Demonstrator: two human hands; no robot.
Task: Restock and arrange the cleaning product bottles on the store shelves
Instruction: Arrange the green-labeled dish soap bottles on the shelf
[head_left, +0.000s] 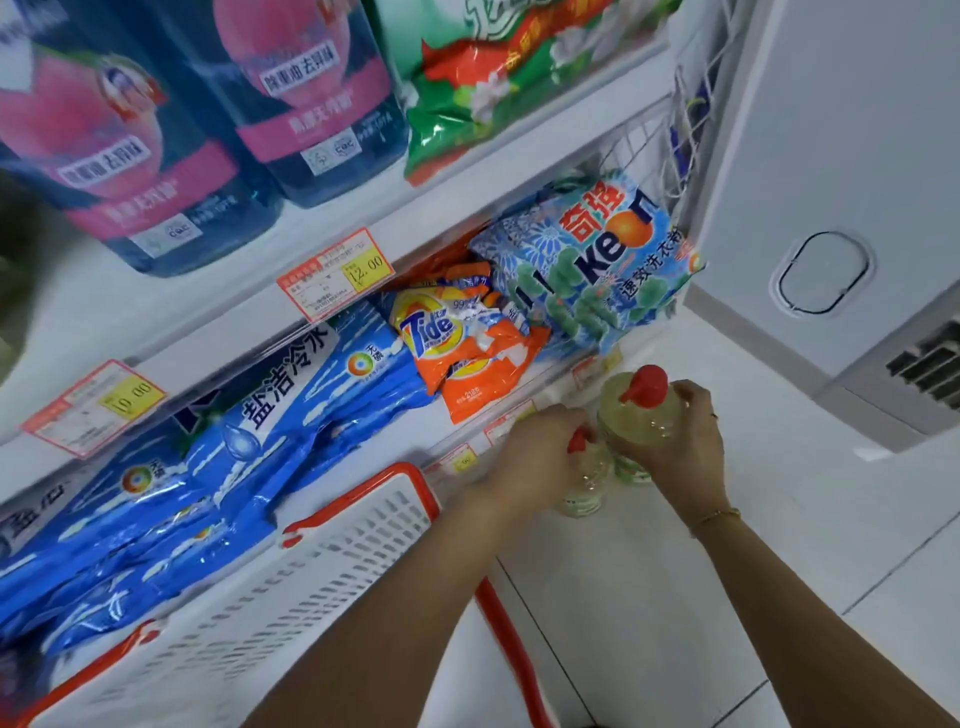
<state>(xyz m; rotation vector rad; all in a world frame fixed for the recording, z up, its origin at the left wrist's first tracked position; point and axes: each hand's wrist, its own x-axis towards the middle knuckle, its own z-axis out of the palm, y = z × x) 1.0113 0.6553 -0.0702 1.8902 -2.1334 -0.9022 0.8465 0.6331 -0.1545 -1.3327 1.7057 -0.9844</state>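
Two clear bottles of pale yellow liquid with red caps are low down at the right end of the store shelves. My left hand (540, 452) grips the neck of the left bottle (584, 488), whose red cap shows between my fingers. My right hand (680, 447) wraps the body of the right bottle (636, 415), which is higher and tilted toward me, its red cap on top. Both bottles are in front of the bottom shelf edge (467, 457), above the white floor. Whether the left bottle rests on anything is hidden.
A white basket with red rim (363, 525) sits below my left forearm. The shelf above the bottles holds blue detergent bags (218, 483), orange Tide bags (467, 353) and a Keon bag (597, 260). Large dark bottles (156, 156) stand higher. A white wall (831, 156) closes the right.
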